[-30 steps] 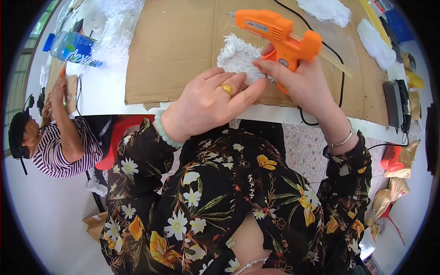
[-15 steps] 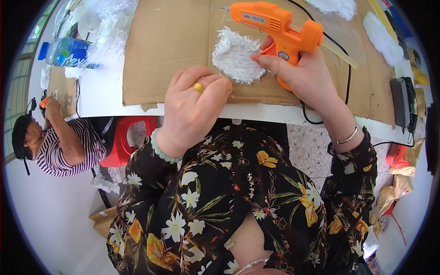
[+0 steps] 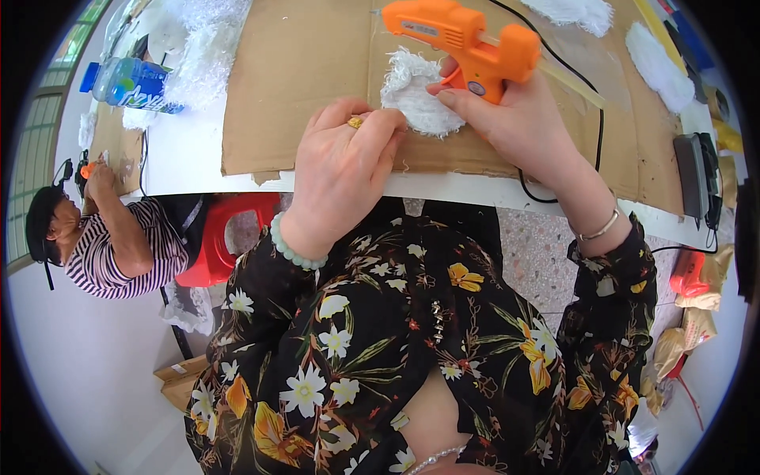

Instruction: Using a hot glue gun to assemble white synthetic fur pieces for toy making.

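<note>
My right hand grips an orange hot glue gun by its handle, with its nozzle pointing left over the cardboard. A small white fringed fabric piece lies beneath the gun, between my two hands. My right thumb and fingertips are close to its right side. With fingers curled together, my left hand rests at the piece's lower left edge. Its fingertips are hidden, so whatever they pinch cannot be made out. A loose white thread hangs just below the piece.
A black cord loops on the right side of the cardboard. More white fabric pieces lie at the right and far edge. At left are a blue-labelled bottle and a white fluffy heap. Another person in a striped shirt sits left.
My left hand has moved slightly up and right, to the white piece's edge. The glue gun has shifted a little left and away from me, in my right hand throughout.
</note>
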Motion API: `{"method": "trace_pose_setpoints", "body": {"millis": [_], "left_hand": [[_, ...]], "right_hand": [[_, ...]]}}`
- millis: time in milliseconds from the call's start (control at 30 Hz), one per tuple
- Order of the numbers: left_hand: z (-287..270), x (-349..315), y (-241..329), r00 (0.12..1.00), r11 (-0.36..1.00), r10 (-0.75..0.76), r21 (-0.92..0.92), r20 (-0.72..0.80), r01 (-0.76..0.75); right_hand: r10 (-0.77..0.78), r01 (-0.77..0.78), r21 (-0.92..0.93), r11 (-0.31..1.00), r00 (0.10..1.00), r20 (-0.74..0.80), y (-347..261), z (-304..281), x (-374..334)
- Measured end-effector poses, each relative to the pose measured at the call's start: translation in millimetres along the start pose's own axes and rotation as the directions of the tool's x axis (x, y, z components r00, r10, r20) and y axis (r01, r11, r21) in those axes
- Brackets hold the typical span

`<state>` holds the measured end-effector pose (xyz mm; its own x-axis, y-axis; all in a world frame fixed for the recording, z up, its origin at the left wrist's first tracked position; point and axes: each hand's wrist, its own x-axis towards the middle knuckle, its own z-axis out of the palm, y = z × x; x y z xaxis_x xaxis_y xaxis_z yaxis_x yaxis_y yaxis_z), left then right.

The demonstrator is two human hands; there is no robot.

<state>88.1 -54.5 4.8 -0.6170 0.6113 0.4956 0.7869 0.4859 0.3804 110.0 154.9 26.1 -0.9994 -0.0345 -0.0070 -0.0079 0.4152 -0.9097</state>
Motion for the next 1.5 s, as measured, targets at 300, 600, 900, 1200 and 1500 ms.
{"method": "trace_pose_setpoints", "body": {"millis": [300, 600, 900, 1200, 1500], "left_hand": [[0.8, 4.2, -1.3, 0.992, 0.989, 0.123, 0.077, 0.003, -0.123], [5.5, 3.7, 8.1, 0.981, 0.975, 0.192, 0.117, -0.037, -0.187], [9.0, 3.5, 6.7, 0.970, 0.951, 0.237, 0.192, 0.046, -0.242], [7.5, 5.0, 10.1, 0.965, 0.951, 0.256, 0.165, 0.059, -0.262], [8.4, 1.5, 11.3, 0.962, 0.953, 0.271, 0.132, 0.033, -0.273]], "right_hand": [[0.050, -0.049, -0.124, 0.991, 0.999, 0.002, 9.1, 1.6, 8.4], [0.032, -0.032, -0.085, 0.996, 0.999, 0.004, 8.8, -0.8, 6.8], [-0.228, 0.211, -0.202, 0.956, 0.972, -0.064, 9.4, -8.2, 6.3], [-0.575, 0.540, -0.422, 0.728, 0.816, 0.052, 21.0, -11.5, 18.4], [-0.601, 0.529, -0.515, 0.674, 0.799, 0.034, 22.8, -15.2, 28.8]]}}
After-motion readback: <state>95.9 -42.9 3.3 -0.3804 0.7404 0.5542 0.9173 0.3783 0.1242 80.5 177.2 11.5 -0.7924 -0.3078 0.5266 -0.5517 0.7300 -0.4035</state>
